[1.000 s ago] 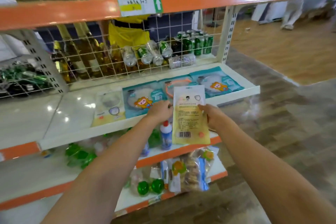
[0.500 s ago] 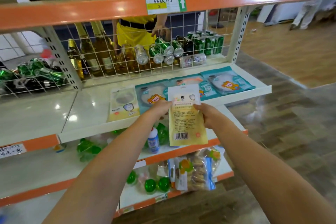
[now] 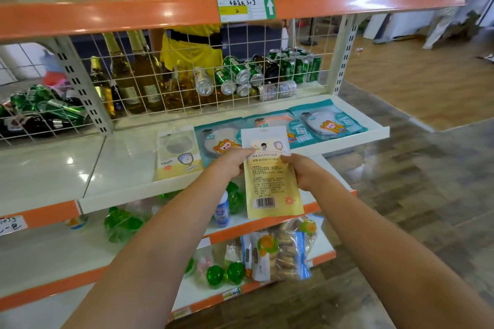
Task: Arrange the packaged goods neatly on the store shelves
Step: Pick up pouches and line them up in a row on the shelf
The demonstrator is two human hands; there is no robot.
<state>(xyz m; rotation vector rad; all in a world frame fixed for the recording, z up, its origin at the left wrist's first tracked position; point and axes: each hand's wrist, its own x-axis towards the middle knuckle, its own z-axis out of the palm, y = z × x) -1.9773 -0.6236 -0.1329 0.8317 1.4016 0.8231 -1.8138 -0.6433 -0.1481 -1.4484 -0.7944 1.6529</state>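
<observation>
A shelf tag (image 3: 246, 8) is sitting on the orange rail (image 3: 107, 17) of the top shelf, showing handwritten characters ending in what looks like "309", a "2" on a yellow band below, and a white up arrow on green at its right end. The yellow packet (image 3: 272, 184) is showing Chinese print too small to read, with a barcode near its bottom edge whose digits are blurring out. At the far left, a white tag (image 3: 10, 224) on the lower rail is carrying handwriting that cannot be read. The green cans (image 3: 294, 65) are showing no legible brand.
</observation>
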